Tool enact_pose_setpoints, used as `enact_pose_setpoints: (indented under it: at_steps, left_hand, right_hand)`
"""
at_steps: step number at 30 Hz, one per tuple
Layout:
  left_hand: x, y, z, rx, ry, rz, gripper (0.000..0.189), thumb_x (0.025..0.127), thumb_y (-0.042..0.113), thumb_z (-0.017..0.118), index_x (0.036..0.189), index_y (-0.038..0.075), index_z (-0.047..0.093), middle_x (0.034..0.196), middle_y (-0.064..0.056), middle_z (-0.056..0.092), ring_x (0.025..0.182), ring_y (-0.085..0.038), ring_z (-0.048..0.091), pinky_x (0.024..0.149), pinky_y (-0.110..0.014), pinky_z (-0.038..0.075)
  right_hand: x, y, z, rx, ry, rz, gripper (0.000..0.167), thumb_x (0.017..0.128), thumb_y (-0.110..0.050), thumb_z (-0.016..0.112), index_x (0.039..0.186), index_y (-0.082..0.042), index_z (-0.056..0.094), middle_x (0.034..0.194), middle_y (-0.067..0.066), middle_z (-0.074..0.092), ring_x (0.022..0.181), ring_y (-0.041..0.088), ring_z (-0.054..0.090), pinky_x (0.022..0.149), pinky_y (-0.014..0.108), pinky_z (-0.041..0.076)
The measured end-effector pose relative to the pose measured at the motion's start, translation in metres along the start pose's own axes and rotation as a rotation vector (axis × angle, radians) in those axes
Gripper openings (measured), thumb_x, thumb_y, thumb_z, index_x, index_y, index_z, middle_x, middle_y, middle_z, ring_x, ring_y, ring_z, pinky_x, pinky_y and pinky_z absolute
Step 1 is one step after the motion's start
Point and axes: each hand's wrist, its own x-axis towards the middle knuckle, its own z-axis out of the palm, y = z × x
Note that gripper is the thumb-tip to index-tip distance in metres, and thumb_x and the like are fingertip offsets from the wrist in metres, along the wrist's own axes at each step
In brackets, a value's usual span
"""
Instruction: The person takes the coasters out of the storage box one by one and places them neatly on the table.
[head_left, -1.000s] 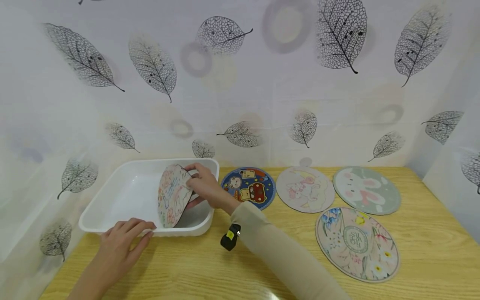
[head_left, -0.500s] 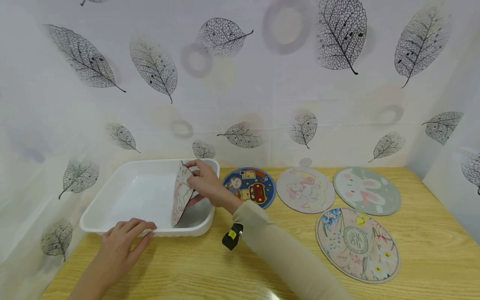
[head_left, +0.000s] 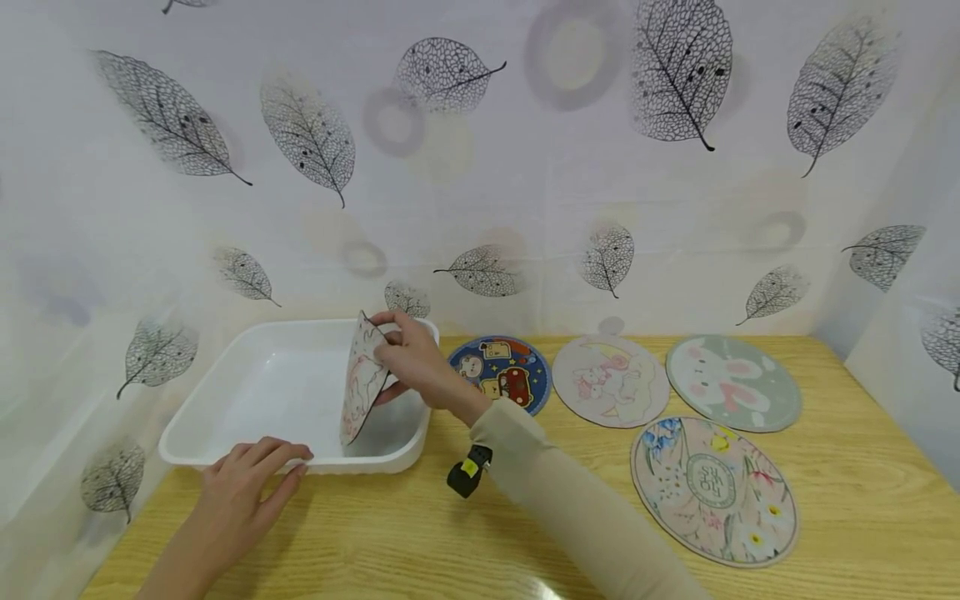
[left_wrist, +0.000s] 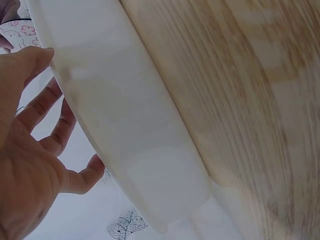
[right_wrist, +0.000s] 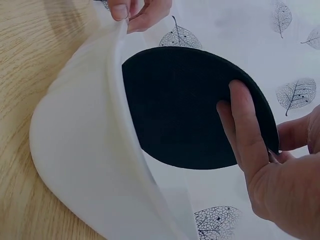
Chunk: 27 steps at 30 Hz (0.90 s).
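Head view has the right hand (head_left: 408, 358) pinching a round mat (head_left: 362, 381) upright on edge inside the white tray (head_left: 255, 392), left hand (head_left: 251, 471) resting flat-fingered on its near rim; next, I judge, comes laying it flat.

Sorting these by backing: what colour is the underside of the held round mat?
Black, clearest in the right wrist view: round mat.

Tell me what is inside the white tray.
Inside the white tray stands one round mat, on edge near its right end, gripped by the right hand. The tray floor behind the mat and hand is hidden.
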Motion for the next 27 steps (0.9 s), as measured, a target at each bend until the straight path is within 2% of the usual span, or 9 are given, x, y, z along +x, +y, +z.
enact_pose_setpoints:
  at_steps: [7, 15, 22, 27]
  left_hand:
    - [0.000, 0.000, 0.000, -0.010, -0.011, -0.020, 0.036, 0.075, 0.005, 0.086, 0.100, 0.026, 0.074, 0.099, 0.010, 0.071, 0.086, -0.025, 0.063, 0.063, -0.051, 0.047]
    - [0.002, 0.000, -0.001, -0.018, -0.017, -0.041, 0.034, 0.077, 0.005, 0.085, 0.101, 0.027, 0.074, 0.100, 0.009, 0.072, 0.088, -0.026, 0.062, 0.066, -0.055, 0.047]
    - [0.004, -0.004, -0.002, -0.019, -0.016, -0.015, 0.036, 0.076, 0.003, 0.085, 0.100, 0.028, 0.074, 0.100, 0.011, 0.072, 0.086, -0.024, 0.063, 0.064, -0.044, 0.046]
    - [0.004, -0.010, 0.000, -0.022, 0.009, 0.012, 0.037, 0.074, 0.004, 0.086, 0.100, 0.027, 0.075, 0.099, 0.011, 0.072, 0.083, -0.024, 0.064, 0.063, -0.037, 0.046]
  right_hand:
    - [-0.006, -0.006, -0.003, 0.003, -0.013, -0.031, 0.045, 0.102, -0.001, 0.048, 0.145, -0.012, 0.047, 0.113, 0.014, 0.069, 0.081, 0.023, 0.070, 0.057, 0.045, 0.063]
    - [-0.017, -0.014, -0.008, -0.009, -0.016, -0.057, 0.041, 0.103, -0.004, 0.049, 0.141, -0.019, 0.050, 0.117, 0.013, 0.069, 0.080, 0.025, 0.072, 0.054, 0.042, 0.062]
    - [-0.026, -0.021, -0.011, -0.024, -0.011, -0.077, 0.041, 0.104, -0.005, 0.049, 0.142, -0.022, 0.050, 0.125, 0.012, 0.067, 0.082, 0.024, 0.072, 0.057, 0.044, 0.063]
    - [-0.033, -0.026, -0.014, -0.023, -0.033, -0.108, 0.041, 0.104, -0.006, 0.048, 0.142, -0.020, 0.050, 0.127, 0.013, 0.066, 0.082, 0.025, 0.072, 0.057, 0.045, 0.063]
